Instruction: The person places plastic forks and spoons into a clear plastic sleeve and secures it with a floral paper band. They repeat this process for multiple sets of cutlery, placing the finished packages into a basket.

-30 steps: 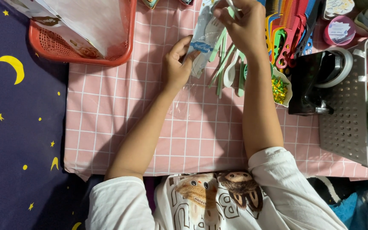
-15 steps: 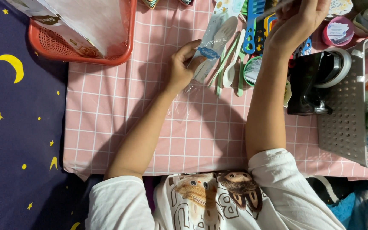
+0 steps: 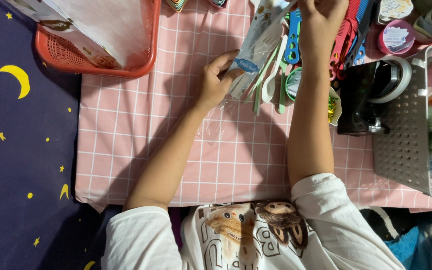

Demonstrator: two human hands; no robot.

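Left hand [image 3: 216,80] pinches the lower end of a clear plastic packet [image 3: 256,45] at top centre — long axis slanting up-right; right hand [image 3: 323,17] reaches the frame's top edge, grip unclear.

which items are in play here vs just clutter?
In hand:
left hand grips clear packet
right hand at packet's top end
pale green cutlery under the packet

Lying about:
red basket
black tape dispenser
grey perforated bin
pink pot
coloured combs
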